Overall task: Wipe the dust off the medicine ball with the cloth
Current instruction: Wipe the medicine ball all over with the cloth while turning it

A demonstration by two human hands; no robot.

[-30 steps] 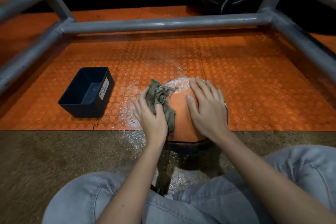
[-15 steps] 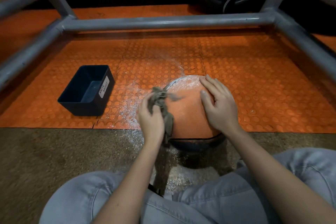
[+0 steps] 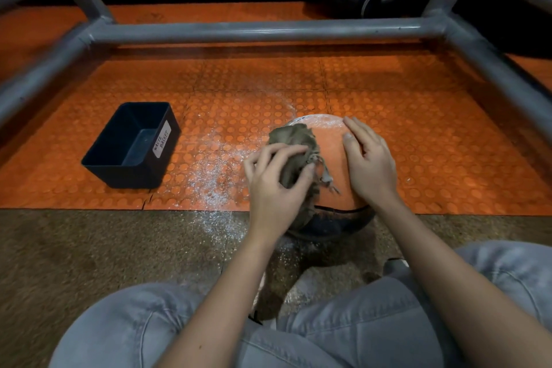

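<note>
- On the orange studded mat (image 3: 388,128), at its near edge, sits the medicine ball (image 3: 334,152).
- My left hand (image 3: 274,185) grips the bunched cloth (image 3: 294,140) against its upper left.
- My right hand (image 3: 369,164) rests flat, fingers relaxed, on its right side.
- White dust (image 3: 215,176) lies scattered leftward, near the dark waste basket (image 3: 131,143).

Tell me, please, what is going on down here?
A person is wiping a round orange medicine ball with a crumpled olive-grey cloth. The left hand grips the cloth against the ball's upper left; the right hand lies flat on its right side. White dust coats the ball's far top and the orange studded mat beside it. A dark blue plastic bin stands apart, to the left.
</note>
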